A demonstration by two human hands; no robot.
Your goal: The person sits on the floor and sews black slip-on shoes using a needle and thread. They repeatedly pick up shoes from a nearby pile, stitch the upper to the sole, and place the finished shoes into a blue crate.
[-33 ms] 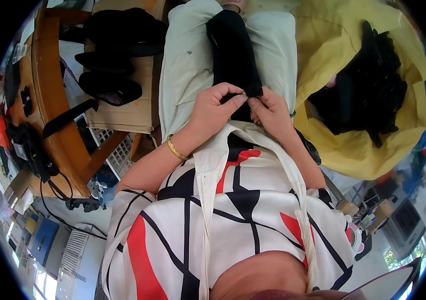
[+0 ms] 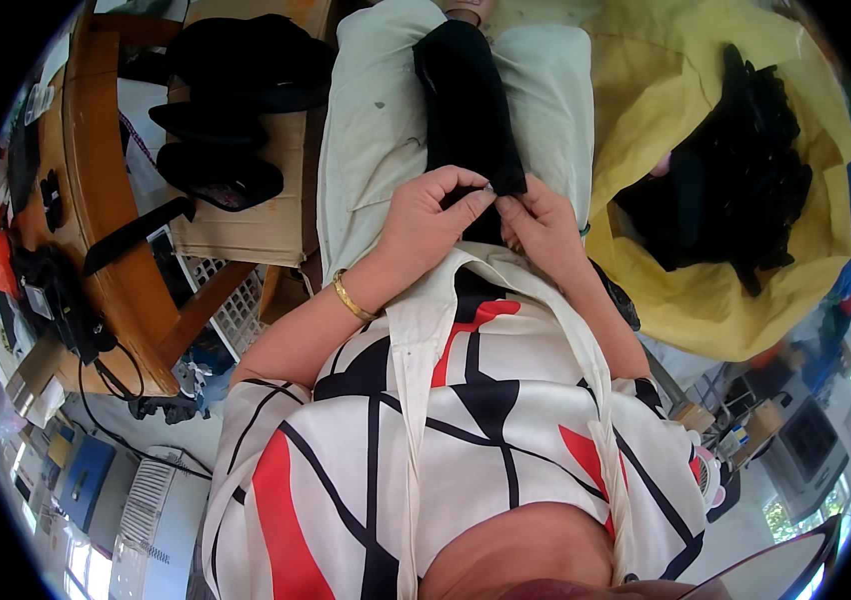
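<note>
A long black fabric piece, sock-like in shape (image 2: 466,105), lies lengthwise over my lap between my knees. At its near end my left hand (image 2: 420,222) is closed, thumb and forefinger pinching the edge. My right hand (image 2: 546,228) is closed on the same edge, just to the right, and the fingertips of both hands almost meet. A tiny pale, shiny bit shows between the fingertips, too small to make out. Under the black piece is pale cream cloth (image 2: 371,140) covering my legs.
At left, a cardboard box (image 2: 236,230) bears several black soft items (image 2: 221,175). Beside it stands a wooden table (image 2: 106,190) with a black strip (image 2: 141,237) and a corded black device (image 2: 56,300). On the right, a yellow sack (image 2: 686,320) holds a black heap (image 2: 716,190).
</note>
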